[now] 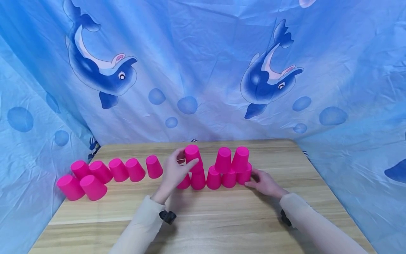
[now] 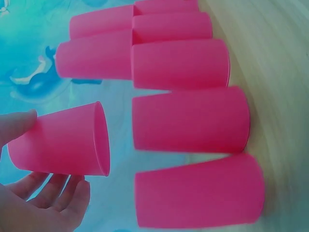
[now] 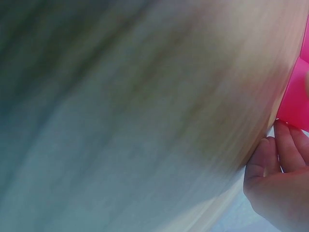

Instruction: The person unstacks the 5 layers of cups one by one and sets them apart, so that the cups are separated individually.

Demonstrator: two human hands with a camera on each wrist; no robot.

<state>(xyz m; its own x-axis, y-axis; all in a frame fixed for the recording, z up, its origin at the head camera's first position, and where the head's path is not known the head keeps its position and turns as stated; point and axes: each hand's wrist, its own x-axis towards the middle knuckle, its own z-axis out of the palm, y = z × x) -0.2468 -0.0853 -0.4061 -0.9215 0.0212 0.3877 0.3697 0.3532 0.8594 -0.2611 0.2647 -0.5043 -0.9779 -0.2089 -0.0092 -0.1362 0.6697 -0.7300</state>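
Observation:
My left hand (image 1: 176, 170) grips an upside-down pink cup (image 1: 192, 157), thumb on one side and fingers on the other. In the left wrist view, a gap separates this held cup (image 2: 63, 140) from the row beside it. That bottom row of upside-down pink cups (image 1: 214, 178) stands side by side on the table. Two more pink cups, one (image 1: 223, 160) next to another (image 1: 240, 160), rest on the row's right part. My right hand (image 1: 265, 182) holds the rightmost bottom cup (image 1: 244, 176) low on its side, thumb in front. Only part of this cup (image 3: 294, 99) shows in the right wrist view.
On the left of the wooden table (image 1: 209, 225) stand several more upside-down pink cups, among them a front one (image 1: 93, 187) and a separate one (image 1: 154, 167) nearest my left hand. A blue curtain with dolphins (image 1: 203, 70) hangs behind the table and along its sides.

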